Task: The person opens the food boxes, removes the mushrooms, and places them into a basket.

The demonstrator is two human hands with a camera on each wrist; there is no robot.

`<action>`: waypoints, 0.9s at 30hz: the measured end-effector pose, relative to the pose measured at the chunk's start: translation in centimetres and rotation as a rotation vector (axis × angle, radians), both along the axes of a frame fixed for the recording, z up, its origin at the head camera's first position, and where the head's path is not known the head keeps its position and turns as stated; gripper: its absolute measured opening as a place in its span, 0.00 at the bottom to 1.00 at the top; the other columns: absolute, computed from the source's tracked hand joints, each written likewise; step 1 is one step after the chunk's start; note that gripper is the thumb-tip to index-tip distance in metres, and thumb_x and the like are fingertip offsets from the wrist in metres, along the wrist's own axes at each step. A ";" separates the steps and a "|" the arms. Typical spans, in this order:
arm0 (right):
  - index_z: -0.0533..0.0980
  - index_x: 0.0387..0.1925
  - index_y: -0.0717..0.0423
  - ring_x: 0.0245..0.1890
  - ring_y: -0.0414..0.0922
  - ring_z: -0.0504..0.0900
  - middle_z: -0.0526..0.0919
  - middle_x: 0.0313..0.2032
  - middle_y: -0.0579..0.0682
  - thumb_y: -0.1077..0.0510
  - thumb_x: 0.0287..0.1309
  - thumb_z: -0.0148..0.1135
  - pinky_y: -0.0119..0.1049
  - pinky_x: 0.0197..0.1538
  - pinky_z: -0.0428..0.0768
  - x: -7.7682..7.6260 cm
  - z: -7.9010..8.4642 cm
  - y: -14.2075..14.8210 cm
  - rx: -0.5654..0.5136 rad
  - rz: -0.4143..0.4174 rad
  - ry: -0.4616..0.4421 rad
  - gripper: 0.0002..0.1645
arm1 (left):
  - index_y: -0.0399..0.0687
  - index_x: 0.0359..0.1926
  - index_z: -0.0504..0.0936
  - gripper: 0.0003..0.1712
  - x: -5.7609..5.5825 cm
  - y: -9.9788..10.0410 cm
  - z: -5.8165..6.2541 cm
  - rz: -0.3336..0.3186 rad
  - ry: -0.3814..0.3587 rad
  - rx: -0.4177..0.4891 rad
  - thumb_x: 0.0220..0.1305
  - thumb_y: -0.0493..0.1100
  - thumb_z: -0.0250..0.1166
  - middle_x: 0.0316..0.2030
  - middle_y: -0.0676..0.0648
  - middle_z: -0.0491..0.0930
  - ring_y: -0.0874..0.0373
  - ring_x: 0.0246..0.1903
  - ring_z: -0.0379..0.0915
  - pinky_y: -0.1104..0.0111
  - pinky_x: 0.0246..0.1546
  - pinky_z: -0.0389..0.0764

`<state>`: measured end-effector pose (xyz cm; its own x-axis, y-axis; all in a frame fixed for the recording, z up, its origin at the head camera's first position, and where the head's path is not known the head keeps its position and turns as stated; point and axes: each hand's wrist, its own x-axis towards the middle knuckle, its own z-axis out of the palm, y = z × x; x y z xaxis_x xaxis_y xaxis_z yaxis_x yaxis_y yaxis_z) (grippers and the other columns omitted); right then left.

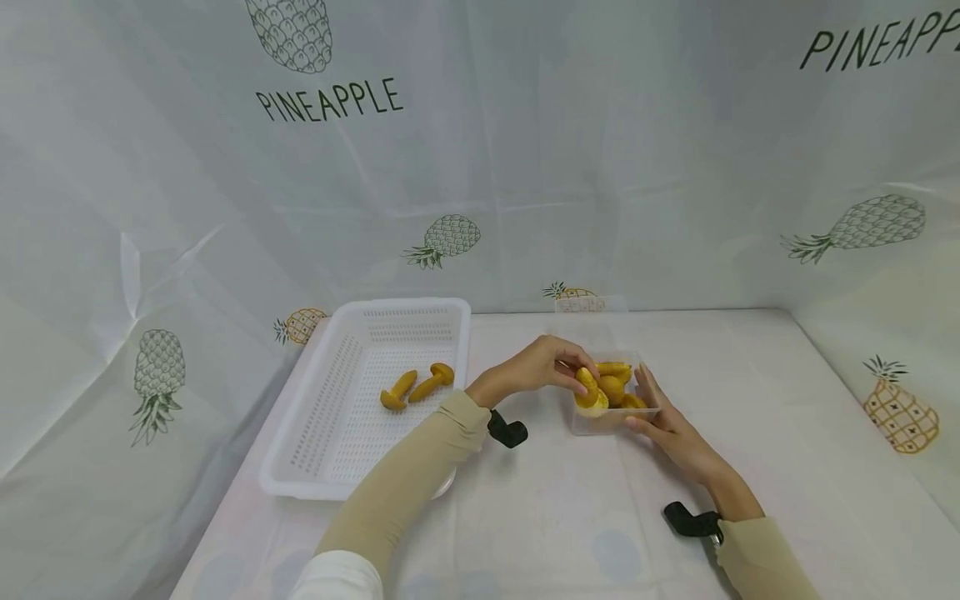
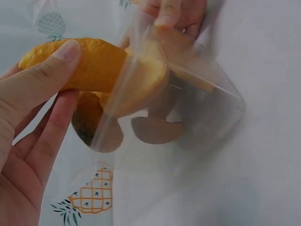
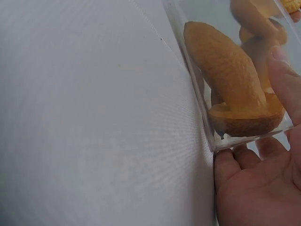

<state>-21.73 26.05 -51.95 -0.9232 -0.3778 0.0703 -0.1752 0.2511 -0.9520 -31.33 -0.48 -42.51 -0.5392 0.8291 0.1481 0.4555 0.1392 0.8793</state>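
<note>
My left hand [image 1: 542, 365] pinches a yellow-brown mushroom [image 1: 586, 387] between thumb and fingers at the left end of a clear plastic box [image 1: 596, 424]. In the left wrist view, the thumb lies along the held mushroom's [image 2: 96, 63] stem, and its pale cap end overlaps the box wall. Several more mushrooms [image 1: 612, 389] lie inside the box. My right hand [image 1: 677, 435] grips the box's right end, thumb against the front wall and fingers around the side. Through the wall, the right wrist view shows one mushroom [image 3: 225, 70] lying near that hand.
A white perforated basket [image 1: 281, 433] stands to the left with two mushrooms [image 1: 432, 382] in it. Behind the box, its clear lid [image 1: 592, 327] stands raised near the pineapple-print backdrop [image 1: 525, 167]. My left forearm [image 1: 408, 471] crosses the basket's near right corner.
</note>
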 end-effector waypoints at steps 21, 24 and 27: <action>0.27 0.79 0.37 0.74 0.66 0.32 0.29 0.78 0.56 0.59 0.74 0.55 0.13 0.56 0.59 0.1 0.1 -0.1 -0.008 0.010 -0.011 0.54 | 0.35 0.45 0.85 0.15 -0.5 -1.0 1.2 0.087 -0.053 0.090 0.55 0.31 0.74 0.44 0.44 0.86 0.59 0.42 0.83 0.66 0.45 0.84; 0.28 0.79 0.36 0.75 0.66 0.32 0.29 0.78 0.56 0.59 0.73 0.55 0.13 0.56 0.58 0.1 0.0 -0.1 -0.006 0.003 -0.006 0.54 | 0.36 0.45 0.84 0.15 -0.7 -1.3 1.3 0.127 -0.089 0.101 0.56 0.33 0.74 0.44 0.46 0.86 0.58 0.42 0.83 0.66 0.46 0.83; 0.28 0.79 0.38 0.75 0.66 0.32 0.29 0.78 0.56 0.59 0.73 0.55 0.13 0.56 0.58 0.0 0.0 0.0 -0.008 0.001 -0.006 0.54 | 0.37 0.46 0.83 0.15 -0.8 -1.7 1.5 0.167 -0.114 0.114 0.57 0.33 0.74 0.42 0.46 0.86 0.58 0.43 0.83 0.66 0.46 0.83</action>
